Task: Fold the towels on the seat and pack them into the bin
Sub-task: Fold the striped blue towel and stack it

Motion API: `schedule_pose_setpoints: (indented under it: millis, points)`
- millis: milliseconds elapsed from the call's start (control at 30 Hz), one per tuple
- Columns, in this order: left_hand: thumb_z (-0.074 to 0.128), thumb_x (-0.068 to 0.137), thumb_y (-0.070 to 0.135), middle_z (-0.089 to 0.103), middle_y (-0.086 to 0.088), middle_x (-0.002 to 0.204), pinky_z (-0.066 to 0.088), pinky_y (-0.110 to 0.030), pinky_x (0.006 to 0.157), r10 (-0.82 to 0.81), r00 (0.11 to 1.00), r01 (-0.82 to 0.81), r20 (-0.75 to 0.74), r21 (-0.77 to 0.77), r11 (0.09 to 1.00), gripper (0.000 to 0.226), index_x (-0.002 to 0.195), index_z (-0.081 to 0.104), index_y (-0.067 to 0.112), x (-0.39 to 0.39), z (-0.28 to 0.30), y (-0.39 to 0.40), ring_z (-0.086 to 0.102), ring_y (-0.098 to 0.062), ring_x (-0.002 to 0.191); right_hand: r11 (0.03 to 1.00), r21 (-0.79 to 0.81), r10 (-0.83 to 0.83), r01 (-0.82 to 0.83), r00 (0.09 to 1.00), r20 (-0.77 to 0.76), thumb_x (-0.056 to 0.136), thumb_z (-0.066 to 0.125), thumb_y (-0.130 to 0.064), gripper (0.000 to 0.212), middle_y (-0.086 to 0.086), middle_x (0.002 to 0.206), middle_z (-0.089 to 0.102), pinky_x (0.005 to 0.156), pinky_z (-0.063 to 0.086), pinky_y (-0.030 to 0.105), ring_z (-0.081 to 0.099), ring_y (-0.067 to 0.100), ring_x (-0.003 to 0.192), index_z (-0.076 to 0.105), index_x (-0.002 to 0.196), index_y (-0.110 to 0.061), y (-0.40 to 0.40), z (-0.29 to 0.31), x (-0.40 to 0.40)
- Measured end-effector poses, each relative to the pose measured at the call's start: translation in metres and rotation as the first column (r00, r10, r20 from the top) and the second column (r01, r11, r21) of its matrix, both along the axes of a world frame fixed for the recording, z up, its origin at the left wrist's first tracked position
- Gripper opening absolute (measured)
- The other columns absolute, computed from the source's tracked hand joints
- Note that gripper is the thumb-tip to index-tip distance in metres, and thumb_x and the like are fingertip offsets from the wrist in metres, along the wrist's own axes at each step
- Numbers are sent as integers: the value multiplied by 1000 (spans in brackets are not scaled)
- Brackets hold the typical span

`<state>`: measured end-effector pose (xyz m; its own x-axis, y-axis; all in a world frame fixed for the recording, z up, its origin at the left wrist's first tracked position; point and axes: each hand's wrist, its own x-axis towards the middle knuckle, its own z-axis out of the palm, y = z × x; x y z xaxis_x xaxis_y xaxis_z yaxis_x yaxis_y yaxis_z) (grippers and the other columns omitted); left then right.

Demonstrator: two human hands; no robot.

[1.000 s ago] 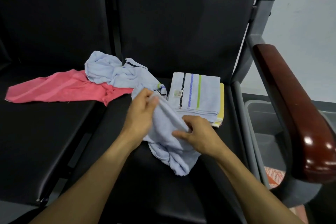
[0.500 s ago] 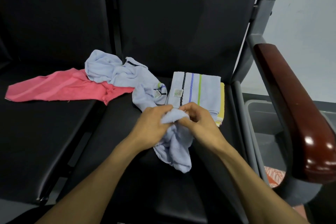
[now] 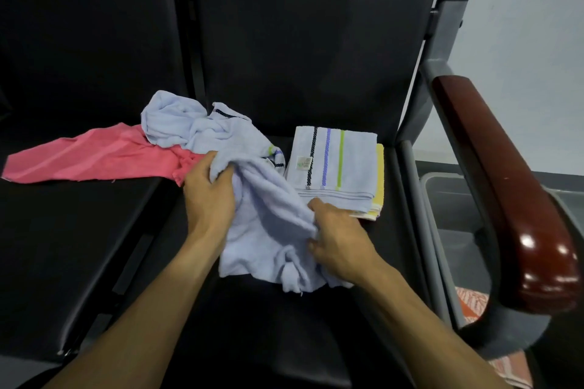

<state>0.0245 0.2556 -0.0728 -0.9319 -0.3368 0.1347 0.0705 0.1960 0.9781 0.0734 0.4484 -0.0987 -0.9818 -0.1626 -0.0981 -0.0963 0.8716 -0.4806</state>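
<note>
Both hands have pulled apart since a moment ago, spreading the cloth wider. Far left, a flat pink towel point(image 3: 94, 156) lies on the black padded seat point(image 3: 79, 246). Next, the left hand point(image 3: 210, 196) has its grip clenched on the crumpled soft pale blue towel point(image 3: 268, 227), which lies on the seat. The right hand point(image 3: 336, 243) pinches its other edge. It looks light and floppy, so I would hold the corners. Beside it sits a neat folded striped towel point(image 3: 335, 164). Far right, a grey plastic bin point(image 3: 448, 199) waits.
</note>
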Motion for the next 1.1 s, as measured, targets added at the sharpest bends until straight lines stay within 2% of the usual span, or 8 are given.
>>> schedule_pose_setpoints:
  millis: [100,233,367,500,700,800,967,1100]
  points:
    - [51,90,13,47,-2,59,35,-32,60,-129,990,131,64,-21,991,22,69,52,7,1,1,1,42,-12,59,977,-206,87,-54,984,155,81,70,-62,66,-4,113,59,78,39,27,55,14,100,49,130,-23,-4,0,3]
    - [56,86,10,58,-9,63,38,-30,60,-331,937,343,107,-126,931,16,74,65,4,5,1,3,48,-10,60,935,-355,5,-5,1000,-2,96,54,-53,54,-13,90,62,70,39,18,57,2,80,41,144,-32,-7,3,0]
    - [56,79,19,48,-10,57,34,-33,59,-398,912,409,99,-155,899,23,62,53,4,9,3,9,41,-13,58,915,-397,50,-75,996,-72,92,67,-36,17,-4,80,58,65,38,19,51,6,72,63,93,-20,-11,7,-1]
    - [54,83,17,39,-1,53,26,-35,55,-224,969,229,106,-44,972,23,66,50,2,4,-5,6,32,-14,55,893,-444,-73,77,997,27,84,68,-16,23,-3,66,53,57,35,26,42,8,59,49,71,-15,-9,9,-3]
    - [49,90,6,41,-5,70,29,-31,57,80,987,-96,139,120,988,15,79,57,1,-3,-7,0,36,-16,63,915,-343,-253,214,965,-71,100,51,-20,9,-2,59,51,52,36,32,45,16,54,47,109,-21,3,-1,-5]
    - [47,93,4,42,-7,71,32,-28,56,61,989,-81,135,148,986,23,73,52,13,-3,-1,-1,39,-15,64,876,-446,-249,181,964,-98,96,65,-31,10,-3,53,50,51,35,19,44,9,51,61,100,-22,1,7,-5]
    - [50,68,18,42,-19,54,31,-39,48,-238,962,264,132,-237,935,17,59,47,2,7,6,3,38,-17,55,800,-599,-48,26,999,-22,86,76,-35,41,-7,100,58,77,48,13,58,-2,85,59,124,-38,-9,15,0]
    - [70,78,12,36,-7,50,27,-29,50,-333,932,362,144,-306,881,38,54,43,1,14,7,13,32,-14,51,749,-662,-23,18,1000,0,85,77,-23,23,2,103,68,85,55,35,65,15,96,68,105,-19,-16,16,-2]
